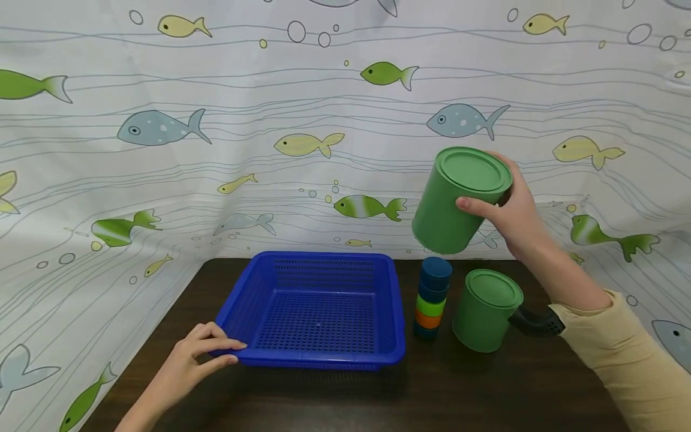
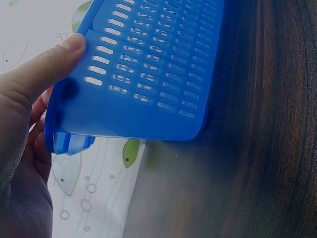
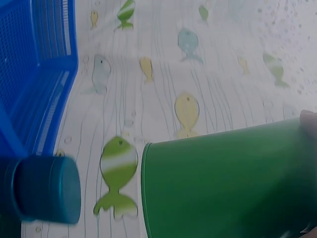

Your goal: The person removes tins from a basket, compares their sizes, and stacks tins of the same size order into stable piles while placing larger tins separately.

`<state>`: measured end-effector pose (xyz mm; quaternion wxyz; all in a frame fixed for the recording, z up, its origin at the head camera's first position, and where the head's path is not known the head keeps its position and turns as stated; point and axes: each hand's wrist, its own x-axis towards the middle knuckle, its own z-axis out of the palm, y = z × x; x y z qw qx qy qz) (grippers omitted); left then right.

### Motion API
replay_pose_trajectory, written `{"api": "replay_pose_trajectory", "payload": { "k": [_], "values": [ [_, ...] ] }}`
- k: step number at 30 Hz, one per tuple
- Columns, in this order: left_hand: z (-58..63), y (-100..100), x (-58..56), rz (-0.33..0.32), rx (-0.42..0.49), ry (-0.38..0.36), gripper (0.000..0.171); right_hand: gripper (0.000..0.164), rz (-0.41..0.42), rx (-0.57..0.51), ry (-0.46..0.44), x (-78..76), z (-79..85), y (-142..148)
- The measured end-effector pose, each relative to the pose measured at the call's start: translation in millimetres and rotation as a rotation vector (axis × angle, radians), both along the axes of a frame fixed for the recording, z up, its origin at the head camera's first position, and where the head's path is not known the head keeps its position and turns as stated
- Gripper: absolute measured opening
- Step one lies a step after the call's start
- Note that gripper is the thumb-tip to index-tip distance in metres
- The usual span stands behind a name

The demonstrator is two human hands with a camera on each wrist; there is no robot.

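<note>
My right hand [image 1: 513,204] grips a green canister [image 1: 459,198] around its upper end, thumb on the near side. Tilted, the canister hangs in the air above a stack of cups [image 1: 429,306] coloured blue, green and orange. In the right wrist view its green wall [image 3: 228,183] fills the lower right, apart from the blue cup [image 3: 49,188] at the stack's end. At the front left corner of a blue plastic basket [image 1: 324,358], my left hand [image 1: 189,354] pinches the rim. The left wrist view has the thumb [image 2: 54,64] on the perforated wall, fingers partly hidden behind the rim.
A second green canister [image 1: 483,318] stands on the dark wooden table [image 1: 459,390], right of the cup stack. Beside it a black perforated piece [image 1: 537,322] is partly covered by the right sleeve [image 1: 621,348]. A fish-patterned curtain [image 1: 302,180] rises behind the table.
</note>
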<state>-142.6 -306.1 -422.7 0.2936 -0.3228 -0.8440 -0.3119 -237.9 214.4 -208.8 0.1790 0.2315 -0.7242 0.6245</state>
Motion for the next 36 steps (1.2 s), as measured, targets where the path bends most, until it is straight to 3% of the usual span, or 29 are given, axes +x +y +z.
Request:
{"api": "replay_pose_trajectory", "payload": {
  "k": [12, 25, 36],
  "values": [
    [-1.9, -1.2, -0.9, -0.001, 0.006, -0.001, 0.046, 0.082, -0.134, -0.018, -0.037, 1.7, -9.7, 45.8],
    [-4.3, 0.4, 1.4, 0.016, 0.009, -0.012, 0.045, 0.085, -0.386, 0.233, -0.075, 7.0, -29.0, 85.9],
    [-2.1, 1.4, -0.4, 0.018, 0.007, -0.015, 0.045, 0.092, -0.480, 0.345, -0.031, 7.6, -52.7, 117.1]
  ]
}}
